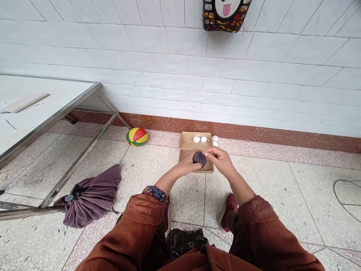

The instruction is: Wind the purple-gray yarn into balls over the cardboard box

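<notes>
We're seeing the left hand (186, 163) cupping the dark ball (199, 159) of yarn, fingers curling around it and gripping, presumably to steady it. The right hand (220, 160) is pinching at the ball's right edge, thumb and finger pressing together; we're guessing at a strand, but anything that thin isn't showing. The dark ball is sitting in the left hand, above the box (209, 168), which is lying open on the floor (254, 184) between wall and feet, probably for easy reach. White balls (196, 139) are resting in the box's far half, likely so they aren't rolling off; more are lying just right of it. The toy ball (137, 136) is sitting near the worktop (70, 88) leg, and the basket (208, 22) is hanging on the wall (146, 41), maybe saving floor space.

Counting: we're logging one dark ball, four white balls (two inside, two outside), one box, one toy ball, one basket, one worktop with one folded sheet (25, 101) lying on it, one purple cloth (93, 197) draping by its lower rail, and two shoes (229, 207).
</notes>
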{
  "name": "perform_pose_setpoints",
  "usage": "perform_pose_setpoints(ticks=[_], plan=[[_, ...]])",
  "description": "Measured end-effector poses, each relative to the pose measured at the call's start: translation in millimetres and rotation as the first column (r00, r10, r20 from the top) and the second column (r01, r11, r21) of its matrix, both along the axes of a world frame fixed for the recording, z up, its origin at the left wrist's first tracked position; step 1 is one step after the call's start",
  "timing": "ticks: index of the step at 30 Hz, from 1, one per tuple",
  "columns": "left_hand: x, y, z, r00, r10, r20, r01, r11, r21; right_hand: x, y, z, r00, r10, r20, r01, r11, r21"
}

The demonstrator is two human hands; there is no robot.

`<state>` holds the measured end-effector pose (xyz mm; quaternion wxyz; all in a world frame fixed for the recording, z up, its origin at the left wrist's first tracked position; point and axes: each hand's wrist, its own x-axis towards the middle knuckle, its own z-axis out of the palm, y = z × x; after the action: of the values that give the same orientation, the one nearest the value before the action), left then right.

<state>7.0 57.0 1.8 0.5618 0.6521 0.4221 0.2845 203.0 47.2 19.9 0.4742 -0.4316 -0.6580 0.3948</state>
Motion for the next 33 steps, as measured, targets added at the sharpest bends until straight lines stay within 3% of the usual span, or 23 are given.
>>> perform_pose_setpoints(ticks=[3, 5, 11, 15, 19, 23, 29, 33], plan=[[3, -7, 7.6, 0.99, -0.12, 0.074, 0.124, 0.991, -0.047, 1, 5, -6, 0.995, -0.101, 0.002, 0.101, 0.995, -0.006], [3, -10, 11.3, 0.972, -0.133, 0.192, 0.158, 0.98, -0.121, 2, 7, -10, 0.989, -0.145, 0.034, 0.145, 0.989, -0.009], [1, -11, 14.1, 0.835, 0.017, 0.551, 0.201, 0.921, -0.334, -1, 9, -19, 0.976, -0.118, 0.183, 0.125, 0.992, -0.028], [1, -6, 13.7, 0.753, 0.14, 0.643, 0.15, 0.915, -0.375, -7, 7, -29, 0.947, -0.044, 0.319, 0.065, 0.996, -0.057], [1, 0, 13.3, 0.752, 0.255, 0.608, 0.022, 0.912, -0.41, -12, 2, -34, 0.907, 0.015, 0.421, -0.004, 1.0, -0.026], [-1, 4, 9.9, 0.819, 0.331, 0.469, -0.13, 0.903, -0.409, -14, -2, -28, 0.895, 0.121, 0.43, -0.135, 0.991, 0.001], [-4, 13, 3.0, 0.905, 0.368, 0.212, -0.352, 0.93, -0.109, -11, -12, -3, 0.938, 0.265, 0.224, -0.264, 0.964, -0.037], [-6, 14, 0.5, 0.949, 0.298, 0.103, -0.306, 0.949, 0.069, -2, -13, 8, 0.981, 0.187, 0.047, -0.184, 0.98, -0.07]])
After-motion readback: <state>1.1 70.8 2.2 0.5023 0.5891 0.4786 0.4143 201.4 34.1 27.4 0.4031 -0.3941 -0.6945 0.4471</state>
